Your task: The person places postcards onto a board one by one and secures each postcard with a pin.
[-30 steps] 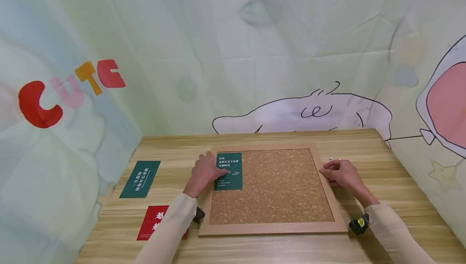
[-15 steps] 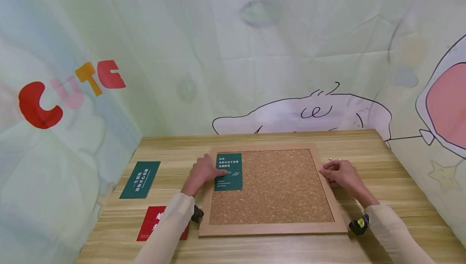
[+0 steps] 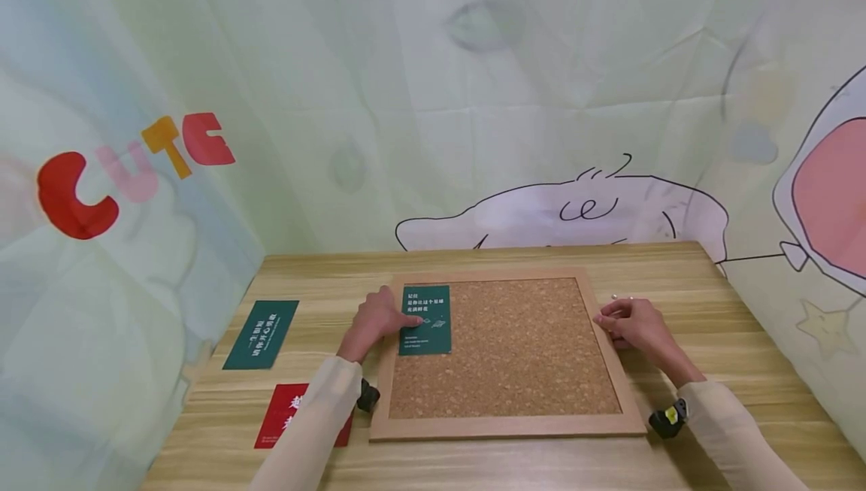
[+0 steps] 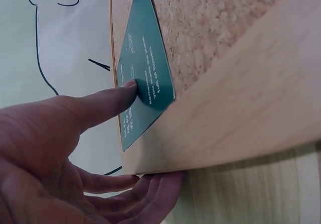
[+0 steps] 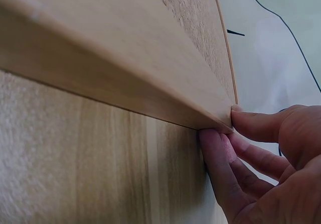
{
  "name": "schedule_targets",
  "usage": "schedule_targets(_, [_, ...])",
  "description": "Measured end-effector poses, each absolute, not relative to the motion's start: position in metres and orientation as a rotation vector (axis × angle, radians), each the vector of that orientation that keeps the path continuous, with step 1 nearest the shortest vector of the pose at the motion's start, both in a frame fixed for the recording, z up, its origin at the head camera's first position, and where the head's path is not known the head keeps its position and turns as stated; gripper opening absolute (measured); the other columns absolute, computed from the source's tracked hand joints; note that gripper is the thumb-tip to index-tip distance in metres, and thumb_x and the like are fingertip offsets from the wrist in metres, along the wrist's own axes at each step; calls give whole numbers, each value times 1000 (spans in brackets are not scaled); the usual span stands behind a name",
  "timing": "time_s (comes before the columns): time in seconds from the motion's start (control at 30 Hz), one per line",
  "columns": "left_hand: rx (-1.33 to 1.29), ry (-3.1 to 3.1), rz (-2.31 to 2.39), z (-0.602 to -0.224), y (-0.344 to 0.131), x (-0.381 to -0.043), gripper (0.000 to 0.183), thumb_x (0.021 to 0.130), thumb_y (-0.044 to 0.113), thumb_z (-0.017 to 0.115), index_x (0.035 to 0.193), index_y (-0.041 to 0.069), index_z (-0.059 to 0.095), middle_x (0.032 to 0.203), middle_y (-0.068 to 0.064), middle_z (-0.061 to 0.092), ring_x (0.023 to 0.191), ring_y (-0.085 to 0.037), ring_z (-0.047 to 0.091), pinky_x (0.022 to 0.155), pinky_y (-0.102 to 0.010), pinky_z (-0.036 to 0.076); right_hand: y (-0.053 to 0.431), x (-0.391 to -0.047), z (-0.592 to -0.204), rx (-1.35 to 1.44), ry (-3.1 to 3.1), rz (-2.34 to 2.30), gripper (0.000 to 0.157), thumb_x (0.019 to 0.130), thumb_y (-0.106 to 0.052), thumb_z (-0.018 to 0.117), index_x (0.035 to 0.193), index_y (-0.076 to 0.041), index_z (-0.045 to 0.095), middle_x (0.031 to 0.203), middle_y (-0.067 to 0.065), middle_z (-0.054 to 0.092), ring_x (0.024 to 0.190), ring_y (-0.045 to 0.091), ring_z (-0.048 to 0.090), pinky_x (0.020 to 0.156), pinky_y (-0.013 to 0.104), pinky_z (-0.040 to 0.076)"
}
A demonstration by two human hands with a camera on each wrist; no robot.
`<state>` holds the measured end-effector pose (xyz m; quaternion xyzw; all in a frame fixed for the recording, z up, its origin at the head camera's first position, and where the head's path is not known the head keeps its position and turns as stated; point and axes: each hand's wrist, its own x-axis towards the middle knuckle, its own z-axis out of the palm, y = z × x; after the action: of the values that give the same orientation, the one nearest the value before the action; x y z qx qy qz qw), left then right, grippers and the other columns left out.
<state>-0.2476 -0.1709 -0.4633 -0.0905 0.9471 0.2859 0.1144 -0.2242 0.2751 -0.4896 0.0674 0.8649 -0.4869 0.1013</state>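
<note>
A cork board point(image 3: 521, 356) in a light wooden frame lies flat on the table. On its upper left area sits a dark green card point(image 3: 425, 337) with white print, its left edge overlapping the frame. The thumb of my left hand point(image 3: 380, 318) presses this card, as the left wrist view also shows, while the other fingers lie against the frame's outer side. At the opposite side, my right hand point(image 3: 634, 325) grips the frame's right edge point(image 5: 165, 91). Its thumb touches the top of the edge and its fingers meet the side near the tabletop.
Left of the board lie another green card point(image 3: 260, 334) and a red card point(image 3: 276, 414), partly hidden by my left sleeve. Small shiny round heads point(image 3: 613, 295) show beside my right hand on the wooden table point(image 3: 325, 269). A printed curtain point(image 3: 304, 137) hangs behind.
My left hand has shifted slightly left and toward me, its fingers sliding down the frame's side, with the thumb still on the card. My right hand and the board have stayed in place.
</note>
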Motion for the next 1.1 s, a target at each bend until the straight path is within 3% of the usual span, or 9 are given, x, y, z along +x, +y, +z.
schedule_targets(0.93, [-268,2740,886,-463,-173,-247,89,83,34,89,145,-6,38,113,-23,57,99,-38,61,87,-50,56,290,-228,-475,53,2614,-1353,44,96,-24,77,118,12,63,101,22,72,73,22,71,64,38,61])
schedule_targets(1.1, [-263,2745,894,-463,-173,-247,91,83,34,89,146,-6,37,116,-25,56,102,-40,60,92,-54,55,301,-234,-463,-1,2713,-1239,50,96,-26,77,122,14,62,106,29,71,73,24,72,63,38,61])
